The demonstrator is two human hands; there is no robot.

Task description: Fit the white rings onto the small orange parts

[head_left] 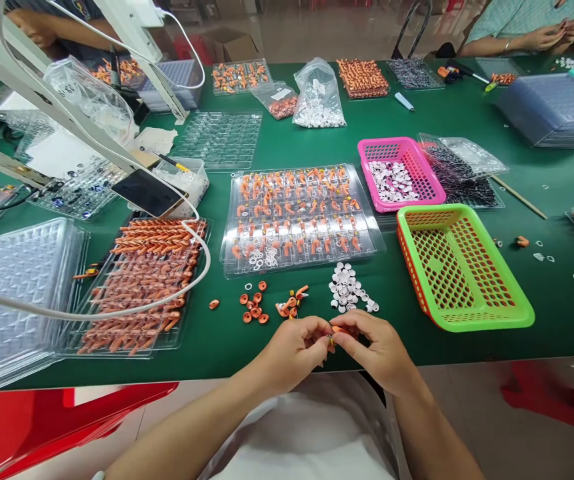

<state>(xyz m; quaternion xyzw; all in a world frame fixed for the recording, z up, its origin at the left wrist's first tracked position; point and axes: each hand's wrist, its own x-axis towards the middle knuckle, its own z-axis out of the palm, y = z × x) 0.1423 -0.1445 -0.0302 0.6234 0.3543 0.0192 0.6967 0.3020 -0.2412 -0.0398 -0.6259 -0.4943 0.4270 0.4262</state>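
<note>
My left hand [294, 350] and my right hand [374, 347] meet at the near edge of the green table [557, 320], fingertips pinched together on a small orange part [335, 331] with a tiny yellow piece. Just beyond my fingers lie a heap of small white caps [348, 288], a few orange curved pieces [291, 303] and several orange rings [253, 309]. Farther out sits a clear blister tray [299, 217] filled with orange parts and white rings.
A green basket [461, 267] stands right of my hands, a pink basket [399, 173] with white pieces behind it. A tray of orange sticks [141, 287] and stacked clear trays [14, 293] lie left. Other people's hands work at the far right corner [549, 33] and far left [31, 27].
</note>
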